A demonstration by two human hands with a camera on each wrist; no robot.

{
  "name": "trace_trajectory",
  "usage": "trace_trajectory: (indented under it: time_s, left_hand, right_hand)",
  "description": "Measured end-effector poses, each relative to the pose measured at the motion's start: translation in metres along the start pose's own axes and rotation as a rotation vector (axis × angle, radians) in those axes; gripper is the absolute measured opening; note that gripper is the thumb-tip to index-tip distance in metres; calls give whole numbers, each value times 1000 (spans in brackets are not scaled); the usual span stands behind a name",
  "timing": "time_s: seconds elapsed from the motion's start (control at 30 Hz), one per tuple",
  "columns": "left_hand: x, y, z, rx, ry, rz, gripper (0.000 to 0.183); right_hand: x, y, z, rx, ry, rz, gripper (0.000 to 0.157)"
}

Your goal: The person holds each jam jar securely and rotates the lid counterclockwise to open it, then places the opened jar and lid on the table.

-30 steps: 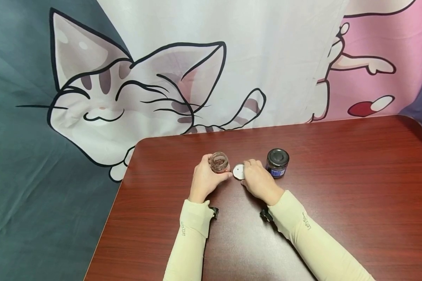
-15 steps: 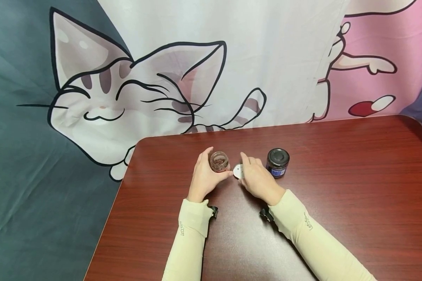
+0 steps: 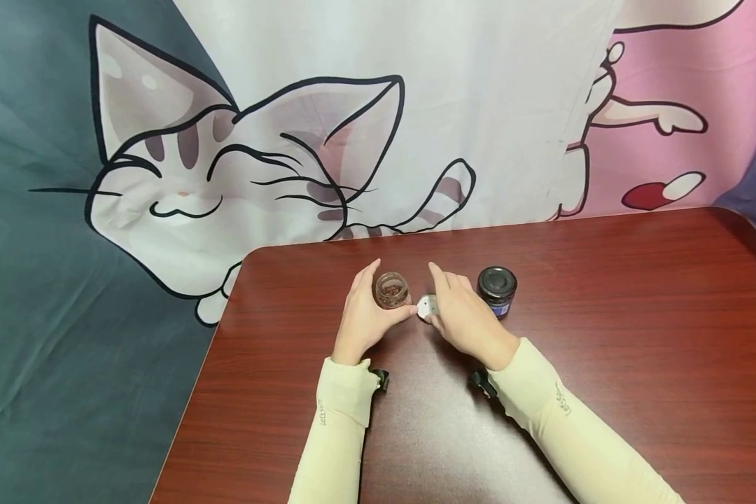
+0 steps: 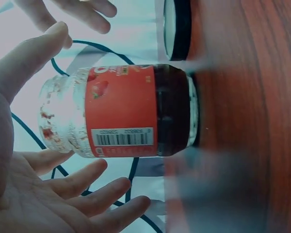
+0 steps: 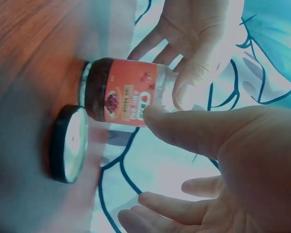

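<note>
A glass jam jar without its lid stands upright on the table. Its red label bears strawberry pictures and a barcode. Reddish smears mark the neck, and dark contents sit low inside. Around the jar's left side my left hand spreads its straight fingers, the thumb in front; the left wrist view shows no grip. A black-rimmed lid lies on the table with its pale inside up, right of the jar. Over that lid, partly covering it in the head view, my right hand holds its fingers extended and apart, gripping nothing.
Right of my right hand stands a second jar with a black lid and a blue label. The reddish-brown wooden table ends at a cloth backdrop printed with cartoon cats.
My left fingers have straightened away from the jar. My right hand has let go of the lid and spread its fingers, shifting slightly right. Jar and lid stay in place.
</note>
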State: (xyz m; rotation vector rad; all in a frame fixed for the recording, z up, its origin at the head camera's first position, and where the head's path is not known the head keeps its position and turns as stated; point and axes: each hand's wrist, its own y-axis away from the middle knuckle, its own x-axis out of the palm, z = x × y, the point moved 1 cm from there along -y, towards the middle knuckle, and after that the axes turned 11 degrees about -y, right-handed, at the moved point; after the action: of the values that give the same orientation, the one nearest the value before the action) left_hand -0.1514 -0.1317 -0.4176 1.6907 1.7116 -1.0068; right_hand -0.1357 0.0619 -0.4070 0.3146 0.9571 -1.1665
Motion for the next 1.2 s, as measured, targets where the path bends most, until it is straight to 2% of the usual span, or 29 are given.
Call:
trace_trajectory:
  time_s: [0.43,0.9,1.2]
  left_hand:
    - [-7,3,-8,35,0,-49,105]
    - [-12,4,-14,42,-7,-73,101]
    - [-13,5,-18,86,-5,-85,100]
  right_hand:
    - [-17,4,8,-3,-51,-18,85]
    - [-31,9,10,-24,-70,-38,82]
    - [-39,13,5,-72,-49,-77,72]
